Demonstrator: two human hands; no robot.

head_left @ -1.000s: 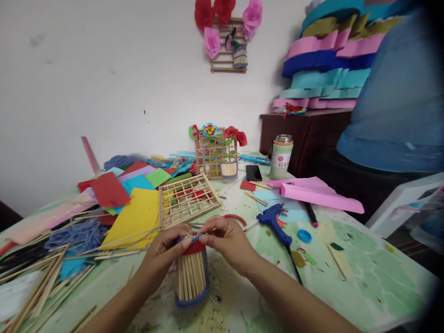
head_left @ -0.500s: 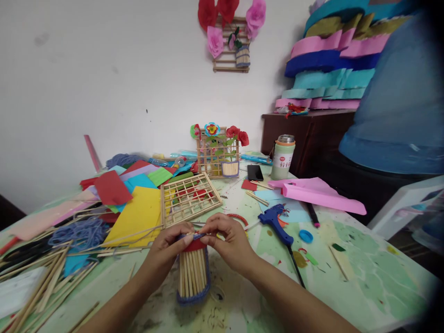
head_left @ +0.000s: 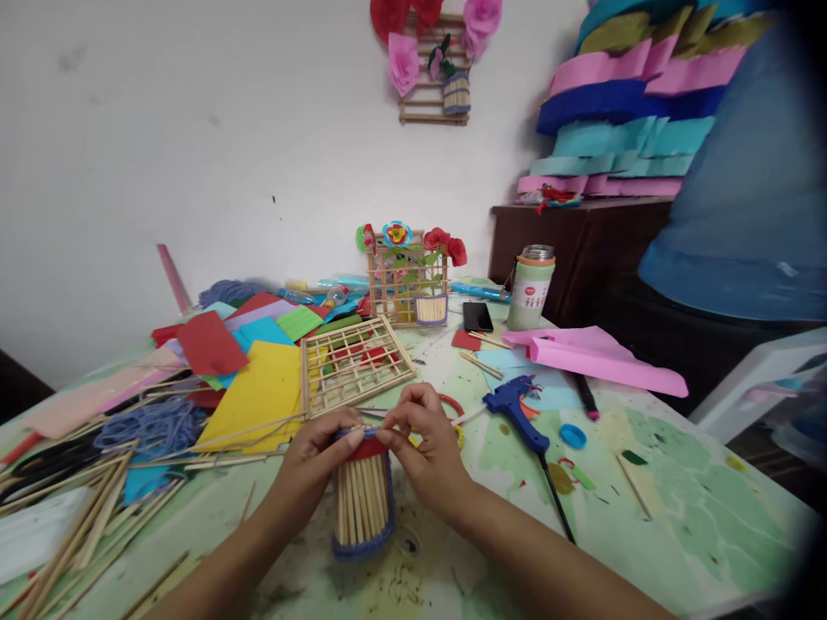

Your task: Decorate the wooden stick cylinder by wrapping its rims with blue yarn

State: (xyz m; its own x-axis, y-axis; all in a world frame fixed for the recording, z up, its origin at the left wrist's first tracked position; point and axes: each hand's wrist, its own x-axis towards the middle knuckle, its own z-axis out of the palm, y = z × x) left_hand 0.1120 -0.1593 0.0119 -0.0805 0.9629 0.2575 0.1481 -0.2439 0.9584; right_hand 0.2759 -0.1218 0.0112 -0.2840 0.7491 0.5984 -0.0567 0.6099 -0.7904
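A small panel of pale wooden sticks (head_left: 362,499), edged in blue yarn with a red band across its upper part, is held upright above the table. My left hand (head_left: 323,452) grips its top left edge, the thumb lying along the blue rim. At the top right corner, my right hand (head_left: 423,443) has thumb and index finger pinched together on the rim; any small piece between them is hidden. Behind my right hand lie scissors with red-and-yellow handles (head_left: 452,406), partly covered. A lattice of sticks (head_left: 355,366) lies just beyond both hands.
A blue glue gun (head_left: 517,413) lies right of my hands, its cord running forward. Coloured paper (head_left: 251,396), blue yarn (head_left: 152,426) and loose sticks (head_left: 96,517) crowd the left. A flower-decorated lattice (head_left: 407,275), phone (head_left: 477,317) and bottle (head_left: 531,288) stand or lie farther back.
My right hand's fingers have lifted and bunched slightly at the panel's corner. My left hand keeps its grip. The view has shifted a little.
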